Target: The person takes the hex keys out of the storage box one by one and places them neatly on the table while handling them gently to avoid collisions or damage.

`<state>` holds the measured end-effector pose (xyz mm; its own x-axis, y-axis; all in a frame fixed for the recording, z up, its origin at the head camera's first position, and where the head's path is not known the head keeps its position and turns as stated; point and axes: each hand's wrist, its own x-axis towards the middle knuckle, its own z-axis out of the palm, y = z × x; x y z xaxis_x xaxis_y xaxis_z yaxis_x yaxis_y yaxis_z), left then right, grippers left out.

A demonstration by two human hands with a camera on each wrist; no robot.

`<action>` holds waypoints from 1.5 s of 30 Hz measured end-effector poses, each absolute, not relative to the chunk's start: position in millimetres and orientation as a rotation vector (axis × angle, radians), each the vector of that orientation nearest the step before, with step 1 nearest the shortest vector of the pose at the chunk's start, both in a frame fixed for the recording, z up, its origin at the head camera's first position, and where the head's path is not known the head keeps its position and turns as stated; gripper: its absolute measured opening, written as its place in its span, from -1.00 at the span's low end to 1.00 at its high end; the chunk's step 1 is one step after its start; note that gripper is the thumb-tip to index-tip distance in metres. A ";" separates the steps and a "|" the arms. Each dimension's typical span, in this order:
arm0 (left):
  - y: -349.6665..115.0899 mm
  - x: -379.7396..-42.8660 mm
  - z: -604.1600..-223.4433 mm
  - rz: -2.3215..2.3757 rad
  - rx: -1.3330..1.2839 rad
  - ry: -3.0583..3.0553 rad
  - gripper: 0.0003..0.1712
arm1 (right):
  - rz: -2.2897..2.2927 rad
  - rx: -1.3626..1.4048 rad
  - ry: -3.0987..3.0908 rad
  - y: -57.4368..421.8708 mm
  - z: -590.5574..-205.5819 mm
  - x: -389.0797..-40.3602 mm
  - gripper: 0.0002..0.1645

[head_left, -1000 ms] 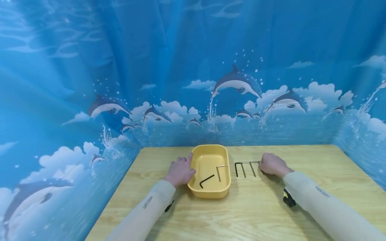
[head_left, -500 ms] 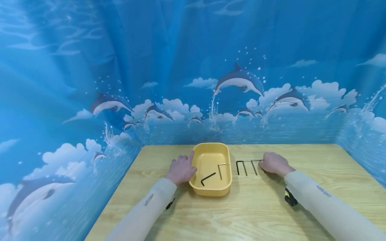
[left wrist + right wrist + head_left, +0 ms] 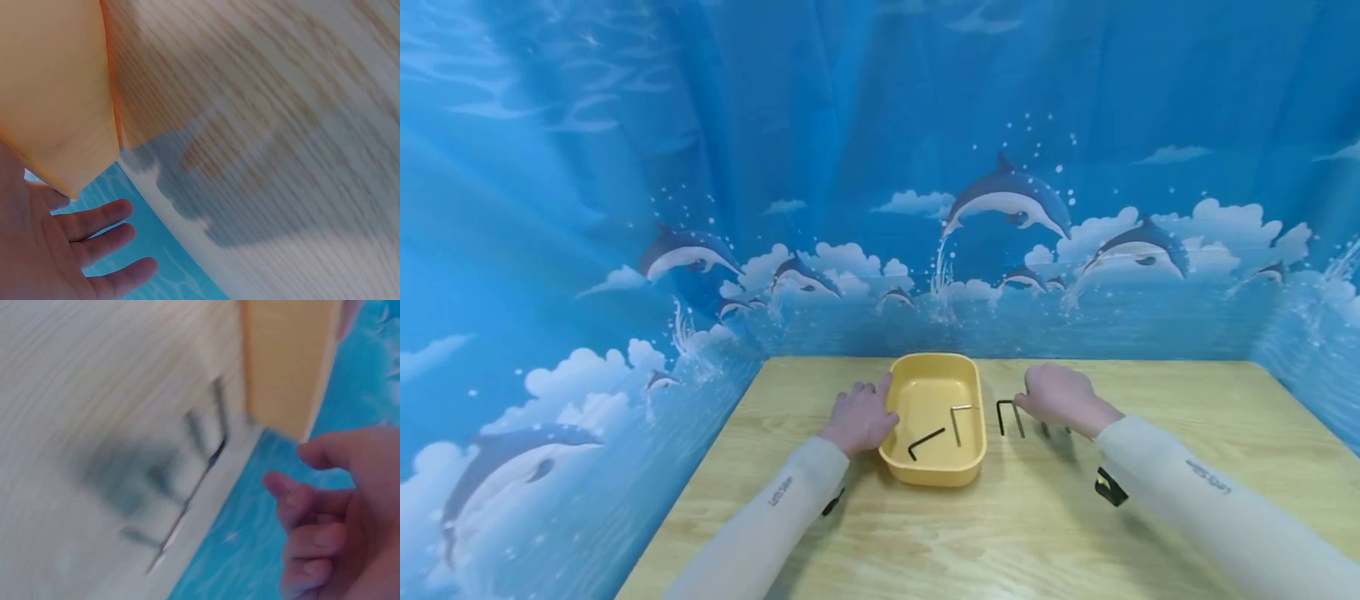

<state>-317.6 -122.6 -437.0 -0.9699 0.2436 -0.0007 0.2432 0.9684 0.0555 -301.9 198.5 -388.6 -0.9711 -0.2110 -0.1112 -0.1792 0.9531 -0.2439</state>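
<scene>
A yellow rectangular tub [image 3: 932,475] stands on the table with two hex keys inside, a black hex key [image 3: 927,442] and a silver hex key [image 3: 956,425]. My left hand [image 3: 859,418] rests at the tub's left rim, its fingers mostly straight in the left wrist view. Right of the tub, several more hex keys lie in a row, with a black hex key [image 3: 1001,417] at the left end. Above this row is my right hand [image 3: 1063,396], partly covering it in the head view. Its fingers are loosely bent, with a gap between thumb and index finger [image 3: 287,494] and nothing between them.
The light wooden table [image 3: 925,542] reaches back to a blue dolphin-print curtain [image 3: 865,167], which also encloses the left and right sides. A black and yellow wrist device [image 3: 1110,487] hangs below the right sleeve.
My right hand has lifted from the right end of the hex key row and moved left over it. The left hand stays at the tub, and the head view has shifted slightly.
</scene>
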 end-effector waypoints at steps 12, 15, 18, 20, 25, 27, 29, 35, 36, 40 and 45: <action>-116.6 -320.3 -436.7 0.094 0.384 3.132 -0.18 | -0.416 -0.619 2.896 130.9 -356.0 -300.7 -0.63; -117.4 -323.4 -434.3 0.089 0.383 3.127 -0.17 | -0.371 -0.728 2.839 116.1 -351.8 -307.6 -0.76; -118.2 -325.7 -433.5 0.082 0.380 3.125 -0.16 | -0.291 -0.813 2.783 100.7 -350.2 -314.3 -0.88; -118.9 -326.6 -433.7 0.076 0.382 3.121 -0.16 | -0.226 -0.844 2.732 89.3 -349.9 -318.1 -0.87; -120.5 -325.6 -432.5 0.061 0.408 3.102 -0.16 | -0.078 -0.828 2.611 59.9 -349.0 -325.3 -0.68; -120.6 -324.6 -432.0 0.051 0.413 3.101 -0.16 | -0.036 -0.805 2.564 50.2 -349.8 -328.2 -0.66; -120.2 -323.4 -432.6 0.027 0.416 3.105 -0.15 | -0.007 -0.792 2.523 43.4 -353.6 -332.0 -0.70; -119.7 -318.2 -434.0 -0.014 0.400 3.120 -0.14 | 0.095 -0.750 2.450 28.1 -373.5 -346.4 -0.75; -120.2 -317.7 -433.6 -0.013 0.400 3.124 -0.14 | 0.118 -0.741 2.448 25.9 -375.9 -348.3 -0.73; -121.9 -316.4 -431.3 -0.005 0.397 3.116 -0.13 | 0.116 -0.692 2.447 21.2 -383.9 -351.1 -0.77; -121.9 -317.0 -429.7 -0.006 0.388 3.097 -0.12 | 0.123 -0.654 2.466 19.5 -390.8 -351.8 -0.84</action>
